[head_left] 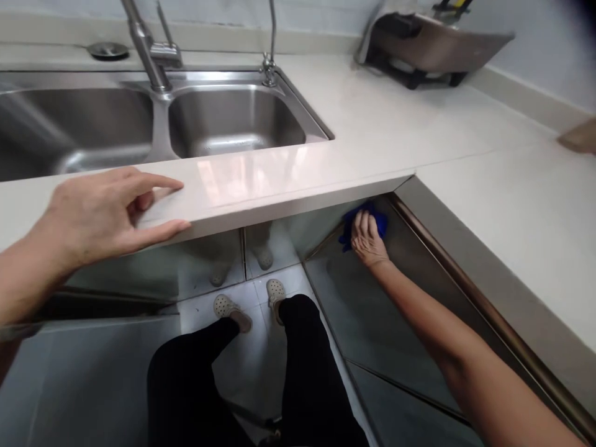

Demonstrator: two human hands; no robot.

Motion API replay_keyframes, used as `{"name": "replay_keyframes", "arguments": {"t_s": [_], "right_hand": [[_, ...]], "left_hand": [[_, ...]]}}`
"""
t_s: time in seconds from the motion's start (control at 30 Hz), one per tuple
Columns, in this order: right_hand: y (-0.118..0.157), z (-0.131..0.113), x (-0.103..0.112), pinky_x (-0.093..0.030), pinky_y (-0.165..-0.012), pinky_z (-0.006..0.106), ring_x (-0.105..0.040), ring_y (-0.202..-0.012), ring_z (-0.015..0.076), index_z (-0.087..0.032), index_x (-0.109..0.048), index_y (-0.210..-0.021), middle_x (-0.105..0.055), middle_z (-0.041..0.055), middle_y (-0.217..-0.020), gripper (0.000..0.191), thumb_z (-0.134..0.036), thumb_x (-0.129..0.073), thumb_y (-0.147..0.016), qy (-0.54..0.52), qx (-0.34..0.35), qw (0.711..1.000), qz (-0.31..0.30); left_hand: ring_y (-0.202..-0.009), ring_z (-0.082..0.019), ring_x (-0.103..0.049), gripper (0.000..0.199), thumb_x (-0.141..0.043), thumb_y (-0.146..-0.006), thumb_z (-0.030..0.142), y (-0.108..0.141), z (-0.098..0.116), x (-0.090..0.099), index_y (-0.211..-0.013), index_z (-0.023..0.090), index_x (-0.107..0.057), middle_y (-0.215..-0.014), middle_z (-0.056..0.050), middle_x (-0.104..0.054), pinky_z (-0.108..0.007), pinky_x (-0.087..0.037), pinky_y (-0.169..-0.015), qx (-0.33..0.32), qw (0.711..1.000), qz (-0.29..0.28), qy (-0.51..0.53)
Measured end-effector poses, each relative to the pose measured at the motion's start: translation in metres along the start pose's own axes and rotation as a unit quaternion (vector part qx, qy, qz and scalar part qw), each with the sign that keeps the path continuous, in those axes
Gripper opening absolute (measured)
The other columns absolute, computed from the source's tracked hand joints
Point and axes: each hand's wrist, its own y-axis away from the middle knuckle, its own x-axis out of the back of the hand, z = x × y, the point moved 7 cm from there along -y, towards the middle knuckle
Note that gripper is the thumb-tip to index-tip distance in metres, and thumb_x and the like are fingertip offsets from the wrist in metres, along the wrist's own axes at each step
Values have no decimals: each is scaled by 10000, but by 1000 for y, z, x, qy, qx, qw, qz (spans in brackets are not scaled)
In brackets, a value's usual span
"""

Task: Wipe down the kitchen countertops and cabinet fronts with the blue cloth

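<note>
My right hand (367, 239) presses a blue cloth (380, 222) against the glossy cabinet front (363, 304) on the right, close to the inner corner under the counter. Its fingers are bent over the cloth, and part of the cloth is hidden beneath them. My left hand (100, 214) rests on the front edge of the white countertop (261, 177), thumb and index finger apart, with nothing held. A bronze-coloured rail (460, 285) runs along the top of the right cabinet front, just beside my right hand.
A double steel sink (161, 127) with a faucet (151, 53) lies behind my left hand. A brown basin-like item (442, 46) sits at the back right. An open cabinet door (102, 372) stands at lower left. My clogs (275, 290) are on the tiled floor.
</note>
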Motion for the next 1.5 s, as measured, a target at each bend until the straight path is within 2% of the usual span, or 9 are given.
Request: {"name": "replay_keyframes", "arguments": {"t_s": [0.1, 0.2, 0.33, 0.47, 0.73, 1.0, 1.2, 1.4, 1.5], "right_hand": [[1, -6, -7, -407, -1159, 543, -413, -1425, 345, 124, -329, -1494, -467, 305, -1487, 622, -87, -279, -911, 26, 10, 999, 30], [3, -12, -11, -420, -1162, 472, -461, -1388, 331, 198, -373, -1423, -500, 333, -1440, 587, -83, -299, -913, 53, 31, 996, 66], [7, -14, -14, -420, -1164, 449, -488, -1369, 315, 168, -413, -1420, -519, 306, -1436, 569, -84, -310, -920, 45, 41, 994, 92], [10, -16, -23, -432, -1153, 451, -492, -1369, 303, 123, -380, -1469, -524, 284, -1445, 584, -82, -327, -925, 25, 33, 995, 88], [20, -32, -62, -449, -1119, 429, -506, -1346, 297, 102, -294, -1519, -528, 271, -1449, 636, -93, -361, -918, -37, 25, 998, 44], [38, -43, -115, -475, -1076, 453, -564, -1264, 312, 81, -561, -1360, -629, 265, -1317, 532, -83, -383, -886, -56, 94, 994, 2], [48, -55, -157, -462, -1094, 468, -566, -1253, 307, -45, -712, -1183, -626, 230, -1332, 422, -115, -405, -902, -150, 66, 976, -146], [35, -73, -167, -552, -957, 483, -620, -1093, 231, -186, -613, -1281, -613, 98, -1271, 361, -402, -569, -995, -177, 26, 968, -178], [30, -84, -171, -564, -931, 472, -622, -1066, 232, -182, -615, -1282, -609, 105, -1256, 360, -393, -567, -994, -183, 4, 966, -183]], "left_hand": [[-722, -146, -530, 690, -399, -833, 756, -15, 18, -6, -1287, 278, -604, -834, 13, -597, -263, -326, -642, -6, 997, -72, -29], [-829, -206, -571, 639, -321, -909, 682, -47, 71, -20, -1375, 287, -505, -1100, -59, -622, -303, -374, -642, -96, 981, -151, -68], [-898, -222, -569, 598, -338, -932, 653, -110, 154, -49, -1343, 268, -539, -1201, -93, -625, -295, -331, -633, -227, 958, -165, -62], [-816, -215, -574, 594, -514, -859, 598, -163, 194, -76, -1319, 230, -583, -1055, -88, -695, -322, -397, -689, -280, 949, -141, 43], [-536, -110, -506, 332, -567, -793, 307, -190, 179, -74, -1057, 225, -752, -621, 31, -616, -311, -464, -669, -275, 915, -114, 273], [-1155, -256, -607, 336, -542, -759, 275, -196, 173, -84, -1010, 356, -750, -648, 27, -648, -385, -482, -919, -204, 935, -139, 254], [-694, -109, -632, 361, -503, -803, 188, -198, 176, -87, -1019, 354, -740, -628, 104, -600, -326, -493, -832, -199, 944, -141, 223], [-1032, -61, -658, 341, -521, -820, 167, -198, 176, -86, -1004, 332, -756, -1100, 160, -655, -206, -482, -800, -217, 934, -132, 251], [-1002, -39, -671, 291, -540, -820, 181, -196, 176, -85, -988, 252, -767, -1073, 123, -662, -145, -472, -860, -232, 929, -107, 268]]}}
